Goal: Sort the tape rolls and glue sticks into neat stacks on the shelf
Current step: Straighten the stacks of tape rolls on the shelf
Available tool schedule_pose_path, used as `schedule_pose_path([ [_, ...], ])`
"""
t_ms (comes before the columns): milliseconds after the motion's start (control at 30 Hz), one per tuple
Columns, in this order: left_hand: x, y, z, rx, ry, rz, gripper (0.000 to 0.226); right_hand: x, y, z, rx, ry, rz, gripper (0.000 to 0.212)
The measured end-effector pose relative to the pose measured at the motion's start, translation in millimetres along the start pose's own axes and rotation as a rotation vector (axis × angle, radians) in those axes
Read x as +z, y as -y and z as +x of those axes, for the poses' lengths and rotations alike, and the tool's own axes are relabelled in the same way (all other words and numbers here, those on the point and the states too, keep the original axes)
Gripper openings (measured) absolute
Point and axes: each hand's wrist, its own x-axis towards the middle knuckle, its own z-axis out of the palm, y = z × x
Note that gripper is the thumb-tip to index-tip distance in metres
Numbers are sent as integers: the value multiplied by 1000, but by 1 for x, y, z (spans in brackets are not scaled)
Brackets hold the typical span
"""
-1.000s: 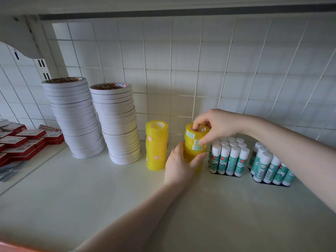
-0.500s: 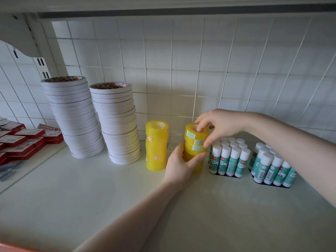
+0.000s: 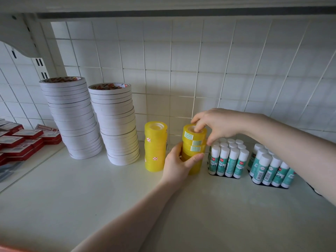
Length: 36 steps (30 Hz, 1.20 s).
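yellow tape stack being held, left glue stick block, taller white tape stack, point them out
held yellow tape stack (image 3: 194, 140), head view, labelled upper side
left glue stick block (image 3: 229, 162), head view, front-row stick
taller white tape stack (image 3: 72, 117), head view, mid side

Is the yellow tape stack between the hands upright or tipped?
Upright: the yellow tape stack stands on the shelf, left hand gripping its side, right hand on top.

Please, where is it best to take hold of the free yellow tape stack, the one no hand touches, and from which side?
Grip the free yellow tape stack low around its round wall, coming from the front. The white tape stack stands close on its left, and a low grip probably keeps the loose rolls from shearing apart.
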Motion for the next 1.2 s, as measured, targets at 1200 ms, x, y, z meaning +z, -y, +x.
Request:
schedule_pose_path([
  [1200, -3, 0, -2, 38, -42, 65, 58, -1, 6, -3, -10, 9, 134, 30],
])
